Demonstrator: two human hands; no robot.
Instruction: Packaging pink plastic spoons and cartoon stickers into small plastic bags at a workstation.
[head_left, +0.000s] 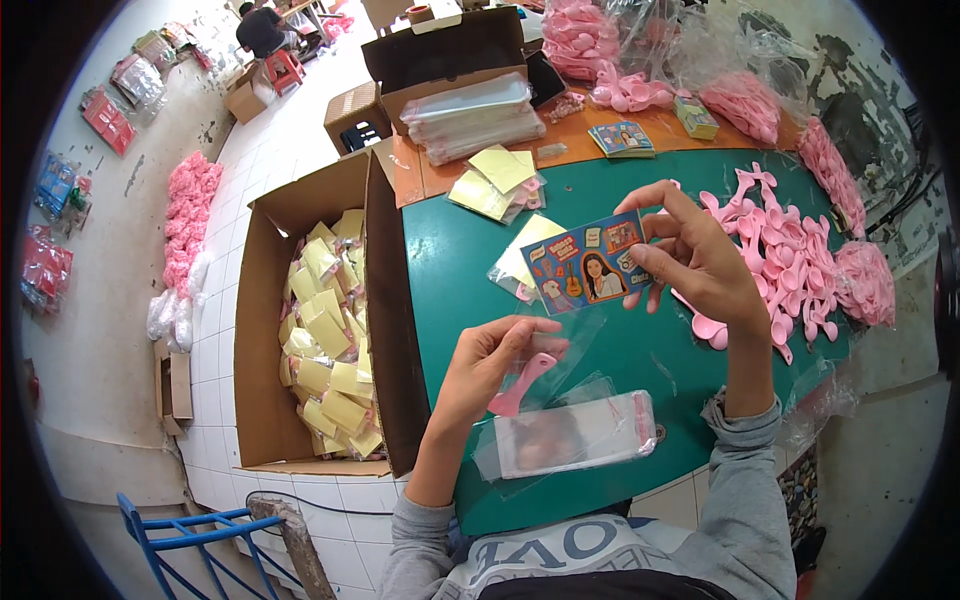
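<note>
Between the thumb and fingers of my right hand [705, 258] is a blue printed card [575, 275] with a drawn figure and small pictures. My left hand [480, 368] pinches a clear plastic bag [578, 345] just below the card. A pink spoon [522, 386] hangs at the left fingers, seemingly inside that bag; part of it is hard to make out. The card is still outside the bag, its lower edge near the bag's top. Beneath my hands lies a stack of clear bags [610, 430] on the green table [440, 270].
Loose pink spoons [785, 262] cover the table's right side. Filled packets with yellow cards [532, 240] lie at its far left. A large cardboard box [262, 330] of similar packets stands left. Cards [622, 140] are stacked behind. A person [262, 32] sits far off.
</note>
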